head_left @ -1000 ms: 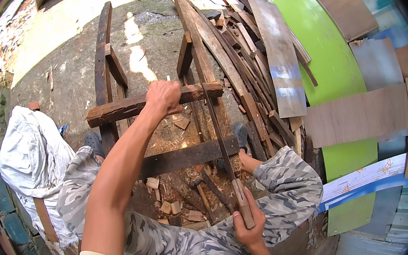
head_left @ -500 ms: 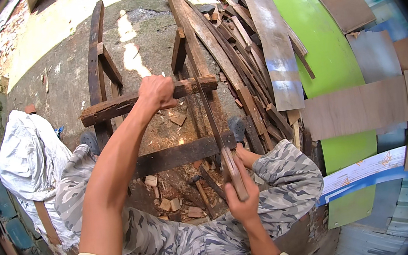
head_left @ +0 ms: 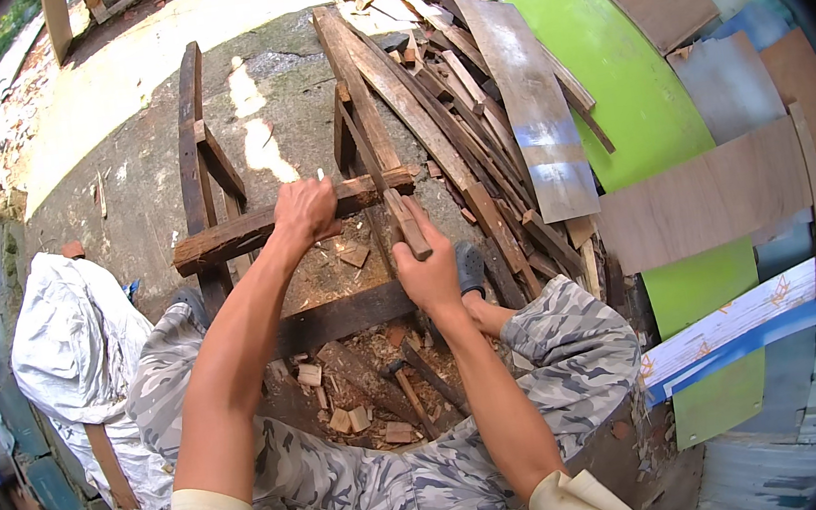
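A rough brown wooden beam (head_left: pixel 240 237) lies crosswise over a dark timber sawhorse frame (head_left: pixel 193 159). My left hand (head_left: pixel 306 212) is wrapped over the beam, pressing it against the frame, with a small white stub showing between the fingers. To its right, my right hand (head_left: pixel 429 269) grips the wooden handle of a handsaw (head_left: pixel 406 223). The saw's narrow blade crosses the beam close to its right end and points away from me. How deep the blade sits in the wood cannot be made out.
Offcuts and a hammer (head_left: pixel 408 392) lie between my legs, below the frame's near crossbar (head_left: pixel 347 316). A long pile of scrap wood (head_left: pixel 475 136) runs along the right, beside green sheeting (head_left: pixel 615 80) and plywood (head_left: pixel 703 191). A white sack (head_left: pixel 76 343) stands left.
My right hand has pushed the saw forward, from near my lap up close to the beam. The left hand still holds the beam. The whole view has shifted slightly.
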A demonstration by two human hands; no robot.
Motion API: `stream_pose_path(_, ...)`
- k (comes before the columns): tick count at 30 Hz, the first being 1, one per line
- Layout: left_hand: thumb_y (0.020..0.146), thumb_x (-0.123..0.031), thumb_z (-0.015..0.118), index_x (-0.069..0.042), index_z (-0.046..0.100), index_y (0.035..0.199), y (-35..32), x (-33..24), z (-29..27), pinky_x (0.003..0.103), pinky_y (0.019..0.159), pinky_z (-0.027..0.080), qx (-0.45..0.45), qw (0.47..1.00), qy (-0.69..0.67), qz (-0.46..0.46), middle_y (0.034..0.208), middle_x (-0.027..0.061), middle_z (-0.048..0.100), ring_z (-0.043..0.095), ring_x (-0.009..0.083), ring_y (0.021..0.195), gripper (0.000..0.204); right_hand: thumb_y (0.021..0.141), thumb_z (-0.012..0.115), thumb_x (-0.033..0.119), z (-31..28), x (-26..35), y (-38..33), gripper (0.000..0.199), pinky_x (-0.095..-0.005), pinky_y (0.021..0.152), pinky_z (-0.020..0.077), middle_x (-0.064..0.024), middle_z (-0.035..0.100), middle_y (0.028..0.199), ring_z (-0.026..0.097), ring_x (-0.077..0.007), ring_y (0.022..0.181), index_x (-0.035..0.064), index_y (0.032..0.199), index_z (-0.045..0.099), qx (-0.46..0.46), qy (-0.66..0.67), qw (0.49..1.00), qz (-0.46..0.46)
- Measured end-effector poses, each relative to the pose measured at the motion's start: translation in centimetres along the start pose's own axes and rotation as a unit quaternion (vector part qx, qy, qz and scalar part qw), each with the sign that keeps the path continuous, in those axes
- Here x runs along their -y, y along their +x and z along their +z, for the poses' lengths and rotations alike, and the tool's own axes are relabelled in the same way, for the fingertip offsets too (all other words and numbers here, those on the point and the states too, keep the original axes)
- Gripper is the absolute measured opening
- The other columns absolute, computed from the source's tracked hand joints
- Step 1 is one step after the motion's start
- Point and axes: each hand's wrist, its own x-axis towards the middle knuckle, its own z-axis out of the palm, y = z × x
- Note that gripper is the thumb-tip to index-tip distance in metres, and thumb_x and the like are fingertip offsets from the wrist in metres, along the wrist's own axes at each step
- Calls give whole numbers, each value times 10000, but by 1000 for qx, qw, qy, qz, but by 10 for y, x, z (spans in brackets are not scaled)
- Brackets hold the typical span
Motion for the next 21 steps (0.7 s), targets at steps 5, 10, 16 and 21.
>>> stream_pose_path(5, 687, -306, 830, 9, 602, 888, -6, -4, -3, 424, 590, 555, 2, 1000, 10, 2, 701, 149, 667, 656, 284, 607, 438, 837, 554, -23, -83, 38, -154, 653, -271, 777, 536, -186, 707, 1205, 672, -146, 878, -42, 1484, 470, 37, -47, 998, 6)
stream_pose_path(10, 835, -164, 669, 16, 637, 972, -11, -13, -8, 400, 610, 560, -26, 999, 26, 10, 811, 166, 697, 692, 268, 716, 228, 833, 562, -18, -83, 46, -131, 647, -319, 874, 534, -229, 684, 1261, 704, -215, 1019, -37, 1475, 483, 44, -27, 999, 12)
stream_pose_path(16, 811, -132, 651, 20, 621, 993, -4, -16, 20, 428, 655, 576, -112, 993, 31, 12, 895, 198, 696, 714, 326, 820, 239, 845, 599, 84, -3, -2, 37, 620, -375, 855, 527, -255, 712, 1085, 701, -276, 922, 23, 1457, 521, 33, -97, 995, 9)
stream_pose_path(21, 780, -94, 633, 33, 586, 984, -27, 0, 13, 451, 671, 573, -74, 997, 27, -22, 897, 202, 670, 699, 349, 849, 245, 853, 574, 21, -19, -10, -45, 624, -325, 834, 529, -185, 713, 1157, 688, -220, 944, 1, 1473, 501, 33, 1, 999, 7)
